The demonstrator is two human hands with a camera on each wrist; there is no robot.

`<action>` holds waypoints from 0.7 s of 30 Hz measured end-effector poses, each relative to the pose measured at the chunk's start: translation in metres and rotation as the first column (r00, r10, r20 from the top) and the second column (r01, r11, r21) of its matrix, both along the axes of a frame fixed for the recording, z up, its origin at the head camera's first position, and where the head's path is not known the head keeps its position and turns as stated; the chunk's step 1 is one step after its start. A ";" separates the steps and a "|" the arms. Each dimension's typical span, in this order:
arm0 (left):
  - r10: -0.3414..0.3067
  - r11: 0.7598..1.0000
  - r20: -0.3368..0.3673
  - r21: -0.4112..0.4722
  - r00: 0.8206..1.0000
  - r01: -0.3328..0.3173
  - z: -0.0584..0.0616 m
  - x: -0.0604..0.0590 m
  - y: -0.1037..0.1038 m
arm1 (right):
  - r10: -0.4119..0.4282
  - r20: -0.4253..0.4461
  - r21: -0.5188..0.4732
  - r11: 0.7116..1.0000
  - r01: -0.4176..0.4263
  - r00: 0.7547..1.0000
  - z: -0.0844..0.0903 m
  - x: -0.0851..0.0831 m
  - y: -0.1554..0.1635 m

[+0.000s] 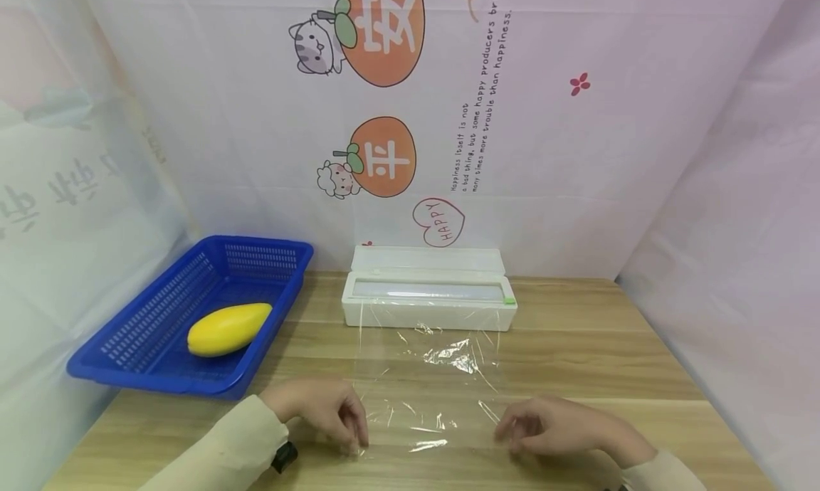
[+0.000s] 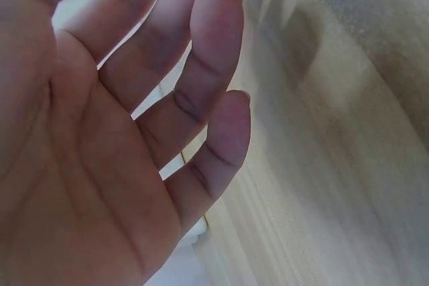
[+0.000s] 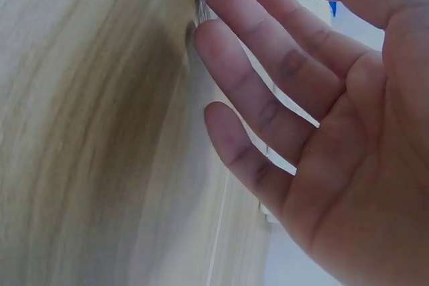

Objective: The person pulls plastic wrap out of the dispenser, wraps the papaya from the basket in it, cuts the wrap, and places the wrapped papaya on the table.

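Your film [image 1: 428,377] lies drawn out flat on the table [image 1: 596,349], running from the dispenser [image 1: 428,299] at the back toward you, its near edge between your two hands. Its long axis runs away from you, from the table's front edge to the dispenser slot, and the sheet is still joined to the roll there.

Your left hand [image 1: 323,409] holds the near left corner, fingertips pinched down on it; the left wrist view shows crumpled film at the top fingertips [image 2: 218,15] while the lower fingers hang loose. Your right hand [image 1: 547,425] holds the near right corner the same way, with film bunched at the fingertips [image 3: 221,5] in the right wrist view. Both grips are narrow, fingertip pinches on film only.

To do this step well, I'd judge you should keep both corners level and equally far from the dispenser, so the sheet stays square. There are wrinkles in the middle of the sheet; an even outward pull from both hands should flatten them. Pinch lightly, since the corners are already bunching.

Off to the left a blue basket [image 1: 128,363] sits with a mango [image 1: 227,329] lying in it, long axis slanting back-right, well apart from the film.
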State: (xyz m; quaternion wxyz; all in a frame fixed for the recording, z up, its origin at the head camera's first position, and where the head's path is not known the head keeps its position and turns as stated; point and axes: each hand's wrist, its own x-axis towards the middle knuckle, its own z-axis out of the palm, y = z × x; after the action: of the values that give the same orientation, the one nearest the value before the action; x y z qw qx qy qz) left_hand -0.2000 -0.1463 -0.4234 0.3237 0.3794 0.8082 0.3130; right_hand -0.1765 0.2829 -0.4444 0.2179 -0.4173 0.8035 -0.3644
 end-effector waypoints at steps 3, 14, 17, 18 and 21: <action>-0.007 1.000 -0.023 0.011 1.000 0.007 -0.001 -0.003 -0.001 | -0.054 0.014 -0.017 0.998 0.054 0.998 0.003 0.001 0.001; 0.063 0.995 -0.242 0.090 0.968 -0.043 0.019 -0.019 -0.013 | -0.327 -0.381 0.047 0.927 0.372 0.865 -0.003 0.003 -0.003; 0.083 0.991 -0.309 0.122 0.947 -0.047 0.025 -0.026 -0.018 | -0.324 -0.435 0.065 0.919 0.388 0.840 -0.009 0.003 -0.004; 0.093 0.990 -0.320 0.127 0.943 -0.054 0.028 -0.028 -0.020 | -0.322 -0.446 0.064 0.919 0.389 0.835 -0.011 0.004 -0.004; 0.121 0.987 -0.360 0.139 0.925 -0.075 0.037 -0.032 -0.026 | -0.306 -0.491 0.072 0.919 0.389 0.815 -0.015 0.005 -0.003</action>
State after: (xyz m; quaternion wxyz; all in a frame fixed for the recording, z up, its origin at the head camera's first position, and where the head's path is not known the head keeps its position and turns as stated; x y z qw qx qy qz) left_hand -0.2321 -0.1721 -0.3863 0.1270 0.4096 0.8515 0.3017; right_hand -0.1716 0.2794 -0.4591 -0.0195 -0.3189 0.9225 -0.2165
